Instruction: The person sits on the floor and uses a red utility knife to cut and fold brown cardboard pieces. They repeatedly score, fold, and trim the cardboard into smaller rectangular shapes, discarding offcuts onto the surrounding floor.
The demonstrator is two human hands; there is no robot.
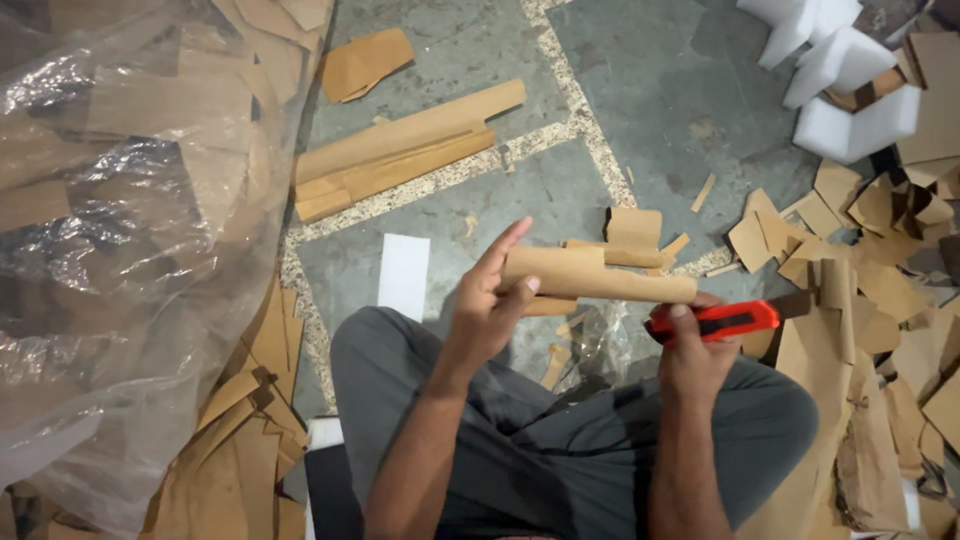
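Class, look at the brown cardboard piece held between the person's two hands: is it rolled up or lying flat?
Rolled. The brown cardboard piece forms a rounded tube, gripped by the left hand; the right hand holds an orange utility knife.

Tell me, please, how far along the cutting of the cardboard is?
Done: cut scraps lie in a heap on the floor to the right. In hand: the left hand holds a cardboard strip, and the right hand holds an orange cutter at it. Left: long uncut strips lie ahead.
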